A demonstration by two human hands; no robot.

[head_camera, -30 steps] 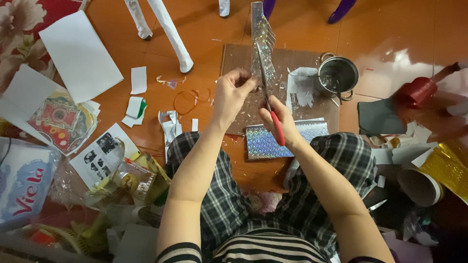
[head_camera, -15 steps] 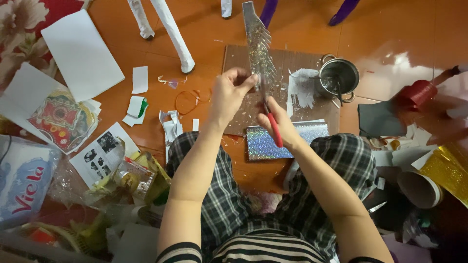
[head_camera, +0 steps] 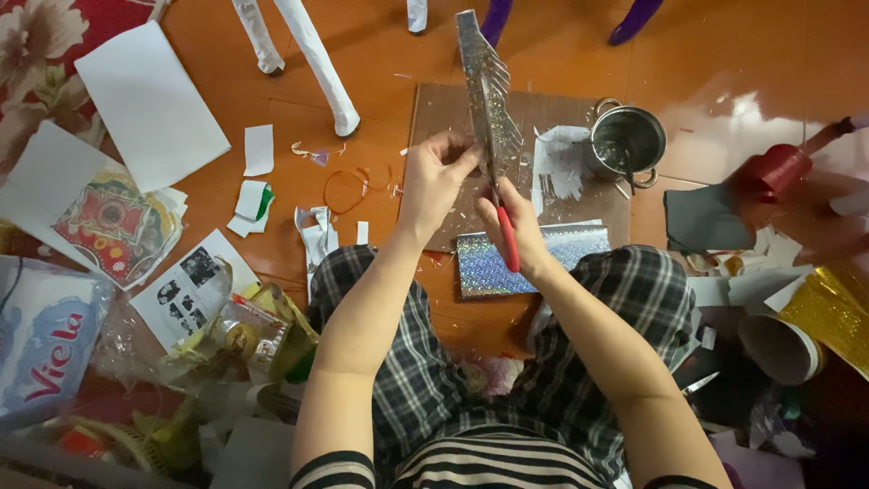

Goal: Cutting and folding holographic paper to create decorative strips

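My left hand (head_camera: pixel 436 177) pinches the lower end of a long strip of shiny silver glitter paper (head_camera: pixel 480 72), held upright in front of me. The strip's right edge is cut into a fringe of narrow slits. My right hand (head_camera: pixel 518 226) grips red-handled scissors (head_camera: pixel 507 237), whose blades point up into the strip near its lower part. Below the hands, a rectangular sheet of the same holographic paper (head_camera: pixel 516 261) lies on the orange floor between my knees, which are in checked trousers.
A brown cardboard sheet (head_camera: pixel 434 109) lies ahead, with a small metal pot (head_camera: pixel 626 143) on its right. White paper sheets (head_camera: pixel 149 104), scraps and printed pictures lie left. A red roll (head_camera: pixel 771 170), a dark sheet, gold foil (head_camera: pixel 833 317) and a cardboard tube sit right. White furniture legs (head_camera: pixel 319 63) stand beyond.
The glitter strip has shifted slightly left and tilted, and both hands have risen a little with it. The scissors stay at the strip's lower part.
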